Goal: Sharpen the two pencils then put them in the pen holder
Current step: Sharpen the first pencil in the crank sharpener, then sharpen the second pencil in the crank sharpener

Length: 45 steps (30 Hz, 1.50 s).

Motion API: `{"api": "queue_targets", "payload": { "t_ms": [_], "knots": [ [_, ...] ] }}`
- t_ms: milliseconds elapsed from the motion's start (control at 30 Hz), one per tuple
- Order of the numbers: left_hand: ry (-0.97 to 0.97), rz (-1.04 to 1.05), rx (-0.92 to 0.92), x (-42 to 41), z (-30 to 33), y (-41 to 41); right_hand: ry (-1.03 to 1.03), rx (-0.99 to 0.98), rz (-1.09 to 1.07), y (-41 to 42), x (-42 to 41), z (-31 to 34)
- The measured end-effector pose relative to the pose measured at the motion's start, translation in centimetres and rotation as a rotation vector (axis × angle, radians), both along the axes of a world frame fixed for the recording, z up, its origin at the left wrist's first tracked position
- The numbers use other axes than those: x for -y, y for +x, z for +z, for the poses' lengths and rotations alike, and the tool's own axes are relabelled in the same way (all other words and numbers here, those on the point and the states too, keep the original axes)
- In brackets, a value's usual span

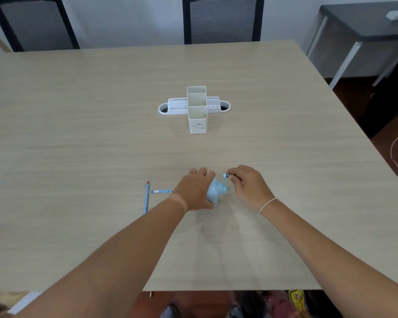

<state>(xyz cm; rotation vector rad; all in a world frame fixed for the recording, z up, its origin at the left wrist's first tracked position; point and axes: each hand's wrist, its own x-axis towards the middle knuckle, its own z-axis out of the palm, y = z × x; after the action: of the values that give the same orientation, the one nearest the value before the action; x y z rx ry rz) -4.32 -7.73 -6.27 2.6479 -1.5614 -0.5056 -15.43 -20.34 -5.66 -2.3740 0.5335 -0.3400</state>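
The sharpener [215,191] is clasped by the left hand [194,191]. Its crank [225,176] is pinched in the right hand [248,185] grip. One pencil [146,197] lies left on the bench [78,134].

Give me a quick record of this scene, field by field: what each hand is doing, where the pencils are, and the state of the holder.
left hand: gripping the sharpener body
right hand: pinching the crank
pencil one: loose on the table, left of the hands
pencil two: lying flat, pointing into the sharpener, far end hidden by the left hand
holder: upright mid-table, no pencils visible in it
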Motion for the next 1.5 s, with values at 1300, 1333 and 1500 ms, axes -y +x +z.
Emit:
{"api": "queue_targets", "payload": {
  "t_ms": [1300,1333,1500],
  "knots": [
    [-0.126,0.228,-0.079,-7.2,0.3,3.2,-0.157,-0.454,0.283,4.3,-6.1,1.9],
    [-0.124,0.228,-0.08,-7.3,0.3,3.2,-0.151,-0.456,0.282,4.3,-6.1,1.8],
    [-0.096,0.223,-0.055,-8.2,0.1,3.8,-0.163,-0.455,0.283,4.4,-6.2,1.9]
  ]
}}
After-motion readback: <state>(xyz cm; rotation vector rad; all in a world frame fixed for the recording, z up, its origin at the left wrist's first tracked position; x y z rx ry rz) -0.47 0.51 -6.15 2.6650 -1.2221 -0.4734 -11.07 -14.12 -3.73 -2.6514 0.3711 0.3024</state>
